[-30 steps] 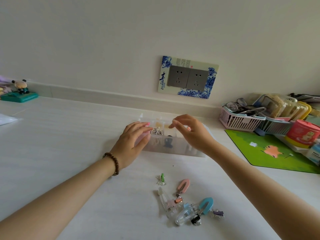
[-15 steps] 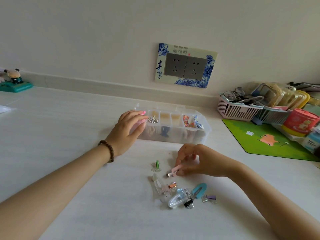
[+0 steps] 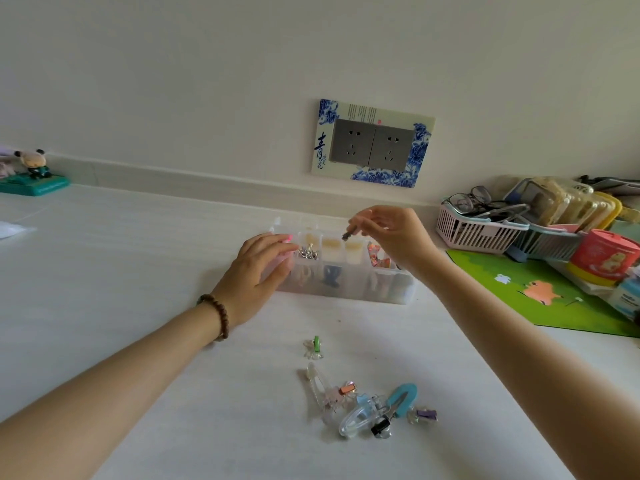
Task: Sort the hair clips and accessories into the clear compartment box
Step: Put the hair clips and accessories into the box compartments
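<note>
The clear compartment box [image 3: 346, 289] stands open at the middle of the white table, with small items in several cells. My left hand [image 3: 256, 271] grips its left end, fingers over the rim. My right hand [image 3: 398, 237] hovers above the box's back cells and pinches a pink hair clip [image 3: 349, 234], of which only the metal tip shows. Loose on the table nearer me lie a green clip [image 3: 315, 346], a long clear clip [image 3: 317, 386], a small orange clip [image 3: 346, 389], a teal clip [image 3: 401, 396], a clear oval clip [image 3: 356, 415], a black clip [image 3: 381, 427] and a purple clip [image 3: 424, 414].
A pink basket [image 3: 474, 233] with glasses, stacked containers and a red tin [image 3: 602, 258] crowd the right side on a green mat [image 3: 540, 289]. A small figurine [image 3: 33, 168] stands far left. A wall socket [image 3: 372, 143] sits behind the box.
My right hand picked the pink clip from the loose pile and lifted it up over the box. My left hand stayed on the box's left end.
</note>
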`<state>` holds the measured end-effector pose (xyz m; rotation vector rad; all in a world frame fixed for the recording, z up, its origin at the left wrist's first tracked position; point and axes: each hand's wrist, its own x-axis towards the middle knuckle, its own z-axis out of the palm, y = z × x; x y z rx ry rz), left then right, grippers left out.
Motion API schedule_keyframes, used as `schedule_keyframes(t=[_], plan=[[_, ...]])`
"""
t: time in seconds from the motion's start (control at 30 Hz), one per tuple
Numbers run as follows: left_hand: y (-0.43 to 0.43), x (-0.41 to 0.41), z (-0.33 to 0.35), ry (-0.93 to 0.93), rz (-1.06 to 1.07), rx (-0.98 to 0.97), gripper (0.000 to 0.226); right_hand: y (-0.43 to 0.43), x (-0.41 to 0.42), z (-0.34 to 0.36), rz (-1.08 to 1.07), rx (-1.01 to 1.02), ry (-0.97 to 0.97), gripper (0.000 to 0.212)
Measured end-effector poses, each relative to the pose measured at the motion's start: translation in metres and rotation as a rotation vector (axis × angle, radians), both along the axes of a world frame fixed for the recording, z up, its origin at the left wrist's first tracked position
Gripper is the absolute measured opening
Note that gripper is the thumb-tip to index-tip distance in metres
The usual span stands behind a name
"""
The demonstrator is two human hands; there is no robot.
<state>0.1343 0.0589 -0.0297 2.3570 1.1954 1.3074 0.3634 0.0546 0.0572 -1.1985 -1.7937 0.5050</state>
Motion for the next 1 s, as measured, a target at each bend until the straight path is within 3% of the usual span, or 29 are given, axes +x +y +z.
schedule_keyframes(t=[0.1, 0.2, 0.37, 0.5, 0.73, 1.0], plan=[[0.000, 0.000, 0.000, 0.009, 0.005, 0.008, 0.050, 0.026, -0.010, -0.005, 0.008, -0.085, -0.027, 0.012], [0.000, 0.000, 0.001, 0.011, 0.001, -0.005, 0.052, 0.039, -0.015, -0.014, -0.056, -0.137, -0.193, 0.018], [0.002, -0.001, 0.000, 0.008, -0.002, -0.002, 0.053, 0.021, -0.007, -0.017, -0.123, 0.035, -0.216, 0.012], [0.003, -0.001, -0.001, 0.001, -0.002, 0.017, 0.051, -0.025, -0.008, -0.016, 0.027, 0.001, -0.207, 0.005], [0.001, 0.001, -0.001, -0.002, 0.017, 0.034, 0.050, -0.064, -0.011, -0.039, 0.299, -0.325, -0.428, 0.018], [0.000, 0.001, -0.001, -0.011, 0.017, 0.009, 0.052, -0.065, -0.025, -0.057, 0.306, -0.345, -0.344, 0.014]])
